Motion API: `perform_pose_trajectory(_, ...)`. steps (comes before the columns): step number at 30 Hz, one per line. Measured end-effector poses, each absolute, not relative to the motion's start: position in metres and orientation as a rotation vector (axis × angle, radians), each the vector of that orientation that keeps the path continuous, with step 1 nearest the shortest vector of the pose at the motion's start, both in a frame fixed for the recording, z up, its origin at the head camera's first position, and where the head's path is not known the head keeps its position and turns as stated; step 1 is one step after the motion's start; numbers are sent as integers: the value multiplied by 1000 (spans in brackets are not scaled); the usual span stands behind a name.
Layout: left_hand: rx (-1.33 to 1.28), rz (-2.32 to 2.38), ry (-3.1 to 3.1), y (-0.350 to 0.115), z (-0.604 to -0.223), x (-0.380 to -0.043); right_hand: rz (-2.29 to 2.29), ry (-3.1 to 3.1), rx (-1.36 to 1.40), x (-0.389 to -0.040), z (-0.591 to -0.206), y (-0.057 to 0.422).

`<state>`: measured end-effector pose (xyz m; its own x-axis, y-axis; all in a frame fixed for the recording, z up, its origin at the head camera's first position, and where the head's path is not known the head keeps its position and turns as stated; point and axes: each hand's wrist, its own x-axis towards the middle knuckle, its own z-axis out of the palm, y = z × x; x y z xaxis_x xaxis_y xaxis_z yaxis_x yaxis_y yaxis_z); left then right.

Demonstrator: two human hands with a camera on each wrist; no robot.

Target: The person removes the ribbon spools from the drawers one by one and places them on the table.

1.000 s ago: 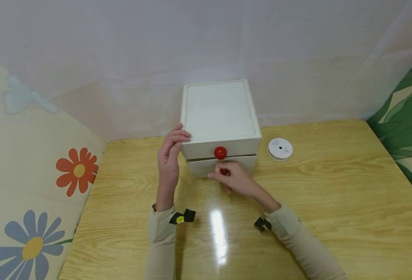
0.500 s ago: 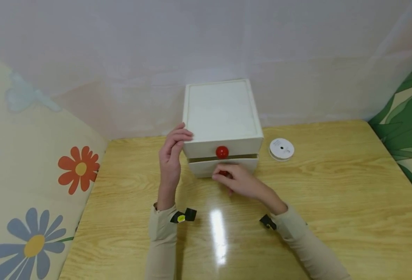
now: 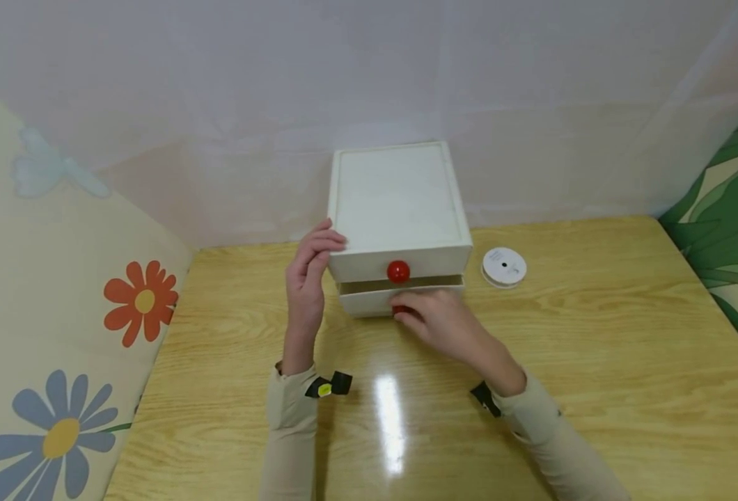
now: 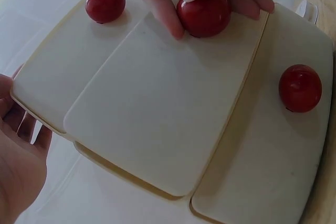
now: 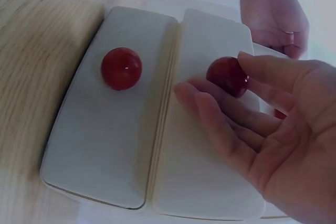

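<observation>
A white cabinet (image 3: 397, 198) with several red round knobs stands on the table. My left hand (image 3: 306, 285) rests its fingers on the cabinet's front left top corner. My right hand (image 3: 447, 327) pinches the red knob (image 5: 229, 77) of the middle drawer (image 4: 142, 103), which sticks out from the front with a gap above it. The top drawer (image 4: 58, 61) with its red knob (image 3: 398, 271) and the bottom drawer (image 5: 100, 135) with its red knob (image 5: 122, 68) sit pushed in. In the head view, my right fingers partly cover the middle knob, and the bottom drawer is hidden.
A white ribbon spool (image 3: 503, 267) lies on the wooden table (image 3: 594, 334), right of the cabinet. A pale cloth wall (image 3: 250, 125) rises close behind. Flower-printed panels (image 3: 30, 292) border the left, and a leaf-printed panel (image 3: 729, 229) the right.
The middle drawer has come out toward me, and the gap above it has widened. My right hand has moved slightly to the right with the knob, while my left hand stays at the cabinet's corner.
</observation>
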<state>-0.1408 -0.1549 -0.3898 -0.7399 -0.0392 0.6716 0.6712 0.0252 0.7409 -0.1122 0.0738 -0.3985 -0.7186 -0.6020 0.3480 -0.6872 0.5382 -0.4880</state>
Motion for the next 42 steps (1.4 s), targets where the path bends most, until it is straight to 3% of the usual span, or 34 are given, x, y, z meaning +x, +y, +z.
perform_pose_trajectory(42, -657, -1779, -1811, -150, -388, -140, 789, -2678, 1339, -53, -369, 83)
